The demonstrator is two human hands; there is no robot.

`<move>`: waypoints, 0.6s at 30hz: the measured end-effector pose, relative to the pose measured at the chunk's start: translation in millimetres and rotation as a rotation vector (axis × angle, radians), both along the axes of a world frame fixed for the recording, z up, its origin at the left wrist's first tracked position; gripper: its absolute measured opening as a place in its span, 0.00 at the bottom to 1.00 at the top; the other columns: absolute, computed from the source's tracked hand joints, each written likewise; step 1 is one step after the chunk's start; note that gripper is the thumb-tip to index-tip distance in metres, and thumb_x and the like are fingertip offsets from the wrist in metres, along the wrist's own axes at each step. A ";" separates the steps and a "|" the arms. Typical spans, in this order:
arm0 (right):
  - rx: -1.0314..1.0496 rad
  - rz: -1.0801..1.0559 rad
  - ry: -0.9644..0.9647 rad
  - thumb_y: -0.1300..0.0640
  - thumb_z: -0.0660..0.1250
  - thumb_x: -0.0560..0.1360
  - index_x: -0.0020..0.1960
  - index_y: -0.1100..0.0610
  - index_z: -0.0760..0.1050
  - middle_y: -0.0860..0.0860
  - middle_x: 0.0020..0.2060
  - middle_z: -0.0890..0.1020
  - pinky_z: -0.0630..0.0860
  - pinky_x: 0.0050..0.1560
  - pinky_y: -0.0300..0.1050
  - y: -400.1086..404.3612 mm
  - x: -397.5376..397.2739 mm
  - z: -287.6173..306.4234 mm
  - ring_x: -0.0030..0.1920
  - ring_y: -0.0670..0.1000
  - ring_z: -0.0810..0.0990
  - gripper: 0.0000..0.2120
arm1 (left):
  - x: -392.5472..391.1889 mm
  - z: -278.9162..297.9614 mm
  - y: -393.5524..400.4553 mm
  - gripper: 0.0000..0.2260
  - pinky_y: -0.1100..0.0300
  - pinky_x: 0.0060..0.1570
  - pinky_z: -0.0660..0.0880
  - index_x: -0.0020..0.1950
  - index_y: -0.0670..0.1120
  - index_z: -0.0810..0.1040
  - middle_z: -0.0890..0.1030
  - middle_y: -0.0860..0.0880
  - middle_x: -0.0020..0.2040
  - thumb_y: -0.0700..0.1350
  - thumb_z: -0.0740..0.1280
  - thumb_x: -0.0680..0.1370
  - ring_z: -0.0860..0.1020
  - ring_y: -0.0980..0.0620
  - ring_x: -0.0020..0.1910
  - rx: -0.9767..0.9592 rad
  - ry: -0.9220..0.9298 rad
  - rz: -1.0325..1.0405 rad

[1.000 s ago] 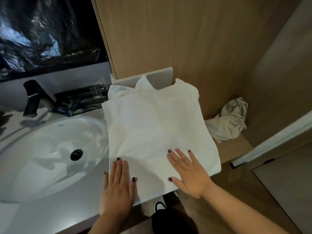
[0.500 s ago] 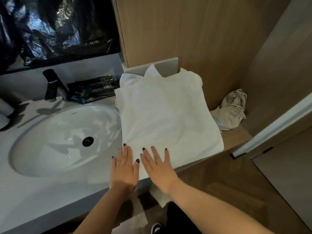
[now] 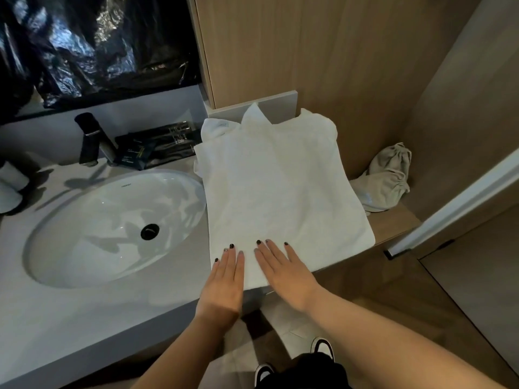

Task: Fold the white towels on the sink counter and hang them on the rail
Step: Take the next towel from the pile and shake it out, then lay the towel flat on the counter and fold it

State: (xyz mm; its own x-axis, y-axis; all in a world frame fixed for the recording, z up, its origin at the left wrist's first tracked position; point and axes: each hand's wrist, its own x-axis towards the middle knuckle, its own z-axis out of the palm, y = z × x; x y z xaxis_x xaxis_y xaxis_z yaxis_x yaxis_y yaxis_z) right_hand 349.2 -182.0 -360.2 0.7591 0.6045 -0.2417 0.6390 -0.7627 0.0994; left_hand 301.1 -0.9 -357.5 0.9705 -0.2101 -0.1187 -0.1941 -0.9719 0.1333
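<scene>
The white terry towel [image 3: 280, 189] lies spread flat on the pale grey sink counter [image 3: 92, 313], just right of the white oval basin [image 3: 92, 220], its far edge bunched against the light wooden wall panel [image 3: 309, 51]. It looks folded at least once into a broad rectangle (how many layers lie under it I cannot tell). Both hands lie on its near edge, side by side and close together: the left hand [image 3: 224, 279] and the right hand [image 3: 283, 272] each rest with fingers straight and palms down, pressing the cloth and gripping nothing.

My judgement is that the folding is only part done; narrower folds are probably needed, and the hanging is all to come, for no rail shows here. Behind the basin stand a black tap [image 3: 90, 138] and dark sachets [image 3: 157, 144]. Right of the towel, well beyond the basin, sits a crumpled grey cloth bag [image 3: 387, 178].
</scene>
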 end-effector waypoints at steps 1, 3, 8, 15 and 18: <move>0.007 -0.018 -0.016 0.63 0.58 0.81 0.78 0.62 0.34 0.60 0.79 0.38 0.44 0.77 0.62 -6.6 0.5 -0.1 0.78 0.60 0.37 0.38 | 0.8 1.3 1.1 0.31 0.47 0.76 0.48 0.78 0.37 0.47 0.48 0.35 0.78 0.36 0.59 0.80 0.51 0.38 0.78 -0.007 -0.022 -0.036; 0.011 -0.042 -0.041 0.65 0.60 0.79 0.78 0.62 0.34 0.60 0.78 0.38 0.44 0.77 0.60 -27.2 3.5 0.3 0.78 0.61 0.38 0.40 | -1.4 0.4 5.5 0.24 0.47 0.70 0.66 0.71 0.33 0.69 0.69 0.32 0.71 0.32 0.58 0.74 0.71 0.35 0.70 -0.033 -0.111 -0.127; -0.001 -0.117 -0.092 0.69 0.58 0.78 0.79 0.62 0.39 0.60 0.79 0.45 0.45 0.78 0.54 -109.2 19.1 1.2 0.79 0.60 0.45 0.38 | 0.1 -8.6 21.4 0.34 0.54 0.75 0.41 0.79 0.39 0.49 0.46 0.40 0.78 0.28 0.58 0.75 0.48 0.42 0.78 -0.058 -0.042 -0.059; -0.068 -0.205 -0.091 0.65 0.59 0.79 0.79 0.62 0.48 0.58 0.78 0.58 0.50 0.77 0.49 -189.7 39.8 24.8 0.79 0.56 0.54 0.33 | 5.3 -0.8 35.7 0.34 0.73 0.70 0.37 0.80 0.44 0.45 0.41 0.48 0.78 0.29 0.55 0.77 0.46 0.50 0.80 -0.114 0.056 -0.039; -0.035 -0.203 -0.087 0.63 0.63 0.78 0.78 0.58 0.54 0.56 0.76 0.63 0.55 0.76 0.47 -199.5 45.6 36.3 0.77 0.54 0.59 0.32 | 5.9 7.9 39.3 0.32 0.65 0.73 0.51 0.81 0.48 0.51 0.49 0.50 0.80 0.32 0.56 0.79 0.54 0.52 0.79 -0.138 0.070 0.041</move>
State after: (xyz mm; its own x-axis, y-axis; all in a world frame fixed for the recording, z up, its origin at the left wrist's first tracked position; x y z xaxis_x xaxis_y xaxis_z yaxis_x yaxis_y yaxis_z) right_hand 394.8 -381.4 -323.9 0.8832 0.4295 -0.1882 0.4606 -0.8700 0.1760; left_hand 306.9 38.4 -349.6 0.9690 -0.1890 -0.1590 -0.1398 -0.9505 0.2776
